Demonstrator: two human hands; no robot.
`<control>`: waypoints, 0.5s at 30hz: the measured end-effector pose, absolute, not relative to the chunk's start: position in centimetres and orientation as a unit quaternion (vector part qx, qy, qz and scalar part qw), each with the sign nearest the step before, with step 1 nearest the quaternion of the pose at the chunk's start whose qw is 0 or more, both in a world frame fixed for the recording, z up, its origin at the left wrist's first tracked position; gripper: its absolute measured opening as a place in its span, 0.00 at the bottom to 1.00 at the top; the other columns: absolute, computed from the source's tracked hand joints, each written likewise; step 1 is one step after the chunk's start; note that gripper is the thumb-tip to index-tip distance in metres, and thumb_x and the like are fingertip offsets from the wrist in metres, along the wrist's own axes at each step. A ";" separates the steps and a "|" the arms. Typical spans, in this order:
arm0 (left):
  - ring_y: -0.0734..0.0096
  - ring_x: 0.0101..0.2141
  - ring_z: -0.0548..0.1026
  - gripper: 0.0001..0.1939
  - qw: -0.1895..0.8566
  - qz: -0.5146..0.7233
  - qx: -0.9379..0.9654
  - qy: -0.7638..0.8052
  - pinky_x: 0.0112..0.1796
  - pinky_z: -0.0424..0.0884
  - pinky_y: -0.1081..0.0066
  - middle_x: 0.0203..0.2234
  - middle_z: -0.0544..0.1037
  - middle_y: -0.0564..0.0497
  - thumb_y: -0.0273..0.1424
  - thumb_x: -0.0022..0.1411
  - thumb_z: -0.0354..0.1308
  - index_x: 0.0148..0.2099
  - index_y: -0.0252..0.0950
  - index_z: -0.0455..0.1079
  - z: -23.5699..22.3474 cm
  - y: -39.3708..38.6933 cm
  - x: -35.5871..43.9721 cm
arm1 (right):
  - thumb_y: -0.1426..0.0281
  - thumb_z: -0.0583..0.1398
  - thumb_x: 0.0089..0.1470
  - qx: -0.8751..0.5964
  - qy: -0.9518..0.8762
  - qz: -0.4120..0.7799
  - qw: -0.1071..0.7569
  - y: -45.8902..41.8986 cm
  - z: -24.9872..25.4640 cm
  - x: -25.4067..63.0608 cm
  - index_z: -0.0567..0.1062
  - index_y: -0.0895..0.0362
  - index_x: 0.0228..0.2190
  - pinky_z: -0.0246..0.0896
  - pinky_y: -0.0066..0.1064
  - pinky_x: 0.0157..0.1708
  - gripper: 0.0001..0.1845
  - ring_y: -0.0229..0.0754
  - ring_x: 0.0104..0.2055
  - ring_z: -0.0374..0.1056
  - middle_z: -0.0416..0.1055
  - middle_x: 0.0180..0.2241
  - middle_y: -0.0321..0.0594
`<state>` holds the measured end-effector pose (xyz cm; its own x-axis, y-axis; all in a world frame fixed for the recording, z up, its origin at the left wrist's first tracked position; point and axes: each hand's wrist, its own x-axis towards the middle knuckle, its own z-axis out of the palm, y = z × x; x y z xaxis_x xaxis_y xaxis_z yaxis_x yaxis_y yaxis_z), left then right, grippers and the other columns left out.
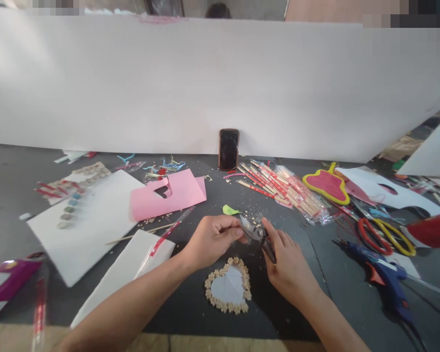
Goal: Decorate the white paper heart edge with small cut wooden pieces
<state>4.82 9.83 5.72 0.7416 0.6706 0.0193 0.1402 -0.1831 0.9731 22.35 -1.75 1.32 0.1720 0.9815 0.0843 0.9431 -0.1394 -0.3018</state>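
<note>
steel-bladed snips (257, 233), dark-handled, are gripped firmly in the right hand (288, 259); the left hand (210, 240) is curled closed at the blades, with whatever is pinched there hidden. a heart of beige beads on pale blue card (228, 286) is placed just near of both hands. risk noted: the left fingers (231, 233) could be nicked if the snips slip.

heart card (227, 288): pale blue | paper (168, 195): pink | glue gun (381, 276): blue

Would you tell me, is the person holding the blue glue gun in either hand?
No, the glue gun lies on the table, beside the red-and-yellow scissors.
</note>
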 end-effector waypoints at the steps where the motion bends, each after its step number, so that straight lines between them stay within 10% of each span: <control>1: 0.84 0.15 0.60 0.12 0.591 0.224 0.725 0.274 0.18 0.56 0.80 0.24 0.76 0.51 0.33 0.61 0.52 0.32 0.32 0.73 5.7 9.9 4.8 | 0.73 0.52 0.52 -0.750 -0.642 0.068 0.145 -1.8 1.3 22.4 0.44 0.51 0.62 0.58 0.40 0.43 0.38 0.49 0.47 0.62 0.66 0.45 0.46; 15: 0.86 0.13 0.59 0.12 0.646 0.161 0.690 0.285 0.15 0.52 0.81 0.26 0.79 0.49 0.34 0.60 0.52 0.31 0.31 0.70 6.3 10.0 4.6 | 0.76 0.52 0.49 -0.743 -0.649 0.050 0.153 -1.8 1.4 22.3 0.47 0.53 0.61 0.60 0.40 0.42 0.39 0.48 0.44 0.62 0.66 0.41 0.45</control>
